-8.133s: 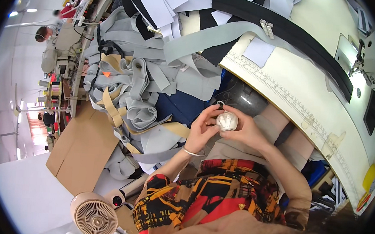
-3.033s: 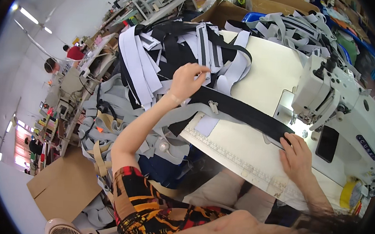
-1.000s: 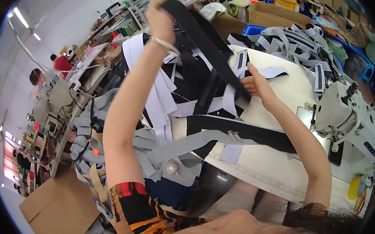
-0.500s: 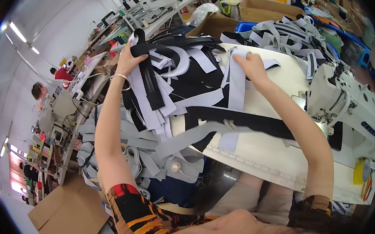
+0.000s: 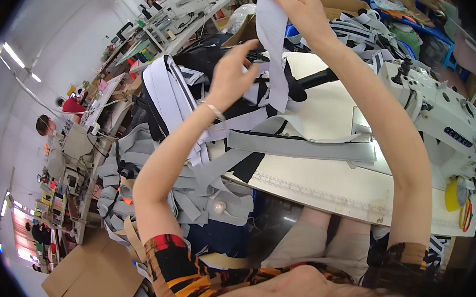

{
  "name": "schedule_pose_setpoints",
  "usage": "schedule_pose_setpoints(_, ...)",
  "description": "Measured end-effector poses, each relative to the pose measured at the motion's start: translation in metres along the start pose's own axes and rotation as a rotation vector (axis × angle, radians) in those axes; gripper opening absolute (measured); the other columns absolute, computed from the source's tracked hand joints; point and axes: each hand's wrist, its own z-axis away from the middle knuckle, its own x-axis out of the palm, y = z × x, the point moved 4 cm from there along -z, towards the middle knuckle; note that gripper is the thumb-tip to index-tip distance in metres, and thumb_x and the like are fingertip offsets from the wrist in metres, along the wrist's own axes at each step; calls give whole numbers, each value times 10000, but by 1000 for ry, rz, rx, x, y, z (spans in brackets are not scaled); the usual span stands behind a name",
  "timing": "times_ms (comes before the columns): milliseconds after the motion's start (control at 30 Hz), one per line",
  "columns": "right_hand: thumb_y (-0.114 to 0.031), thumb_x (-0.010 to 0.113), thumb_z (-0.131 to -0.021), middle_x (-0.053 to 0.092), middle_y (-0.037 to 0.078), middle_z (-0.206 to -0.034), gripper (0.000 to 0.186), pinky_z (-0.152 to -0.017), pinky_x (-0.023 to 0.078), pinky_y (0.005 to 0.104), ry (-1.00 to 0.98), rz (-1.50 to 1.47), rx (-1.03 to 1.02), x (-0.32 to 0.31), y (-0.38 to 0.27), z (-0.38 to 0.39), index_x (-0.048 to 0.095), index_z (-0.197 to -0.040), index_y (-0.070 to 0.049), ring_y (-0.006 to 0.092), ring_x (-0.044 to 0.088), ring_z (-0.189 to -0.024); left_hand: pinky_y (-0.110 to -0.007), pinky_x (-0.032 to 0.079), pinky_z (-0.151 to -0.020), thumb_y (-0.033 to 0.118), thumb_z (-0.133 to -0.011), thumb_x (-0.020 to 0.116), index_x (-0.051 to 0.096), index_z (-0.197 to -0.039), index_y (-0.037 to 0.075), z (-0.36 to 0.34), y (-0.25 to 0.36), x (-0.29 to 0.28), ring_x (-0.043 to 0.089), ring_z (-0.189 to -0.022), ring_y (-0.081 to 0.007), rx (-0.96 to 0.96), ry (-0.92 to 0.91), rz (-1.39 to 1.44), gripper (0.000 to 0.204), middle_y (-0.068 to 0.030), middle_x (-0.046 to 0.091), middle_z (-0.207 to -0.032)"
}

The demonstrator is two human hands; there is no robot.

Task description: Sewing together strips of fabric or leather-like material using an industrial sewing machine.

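Right hand: the right hand (image 5: 303, 9) is raised high at the top of the view, fingers clenched on the upper end of a white strip (image 5: 272, 51).
White strip: it hangs straight down from the right hand, its lower end curling just above the table (image 5: 324, 182); the left hand sits just beside it, on its left edge.
Left hand: the left hand (image 5: 232, 76) is lower than the right and to its left, fingers bent toward the strip's edge at mid-length; whether they pinch it or only touch it cannot be told. A thin bracelet (image 5: 214, 109) rings the wrist.
Grey band: a long grey band (image 5: 304, 146) lies flat across the table, below both hands and under the hanging strip's end.
Black pieces: black fabric (image 5: 248, 163) shows behind and beneath the strip, one dark piece trailing off the table's near edge.
Pile: a heap of white and grey strips (image 5: 170, 94) lies left of the left forearm, spilling down toward the floor.
Machine: a white sewing machine (image 5: 433, 115) stands to the right of the right forearm, well apart from the strip.
Background: a person in red (image 5: 74, 105) sits far off to the left of both hands.
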Motion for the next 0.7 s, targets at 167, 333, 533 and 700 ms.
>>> schedule_pose_setpoints(167, -259, 604, -873, 687, 65, -768, 296, -619, 473, 278, -196, -234, -59, 7, -40, 16, 716, -868, 15, 121, 621, -675, -298, 543, -672, 142, -742, 824, 586, -1101, -11, -27, -1, 94, 655, -698, -156, -266, -153, 789, 456, -85, 655, -969)
schedule_pose_setpoints(333, -271, 589, -827, 632, 45, -769, 385, -548, 441, 237, -555, -242, -27, 3, -105, 71, 716, -1070, -2, 97, 584, -651, -369, 559, -710, 272, -920, 650, 608, -1068, 55, -45, 0, 115, 646, -840, -187, -229, -277, 1234, 267, -75, 651, -930)
schedule_pose_setpoints(533, -365, 689, -841, 712, 86, -896, 405, -725, 486, 263, -587, -375, 420, -39, -112, 147, 706, -1000, 7, 133, 638, -768, -338, 531, -733, 289, -939, 605, 609, -1094, 54, -84, 14, 24, 619, -837, -203, -55, 287, 956, 281, -72, 647, -947)
schedule_pose_setpoints(700, -277, 731, -838, 707, 95, -959, 401, -719, 498, 274, -696, -195, 901, -98, -56, 226, 668, -1107, 14, 127, 644, -827, -326, 516, -801, 169, -679, 896, 560, -1035, 62, -52, -7, -108, 596, -958, -222, 475, 908, -162, 501, -98, 583, -1068)
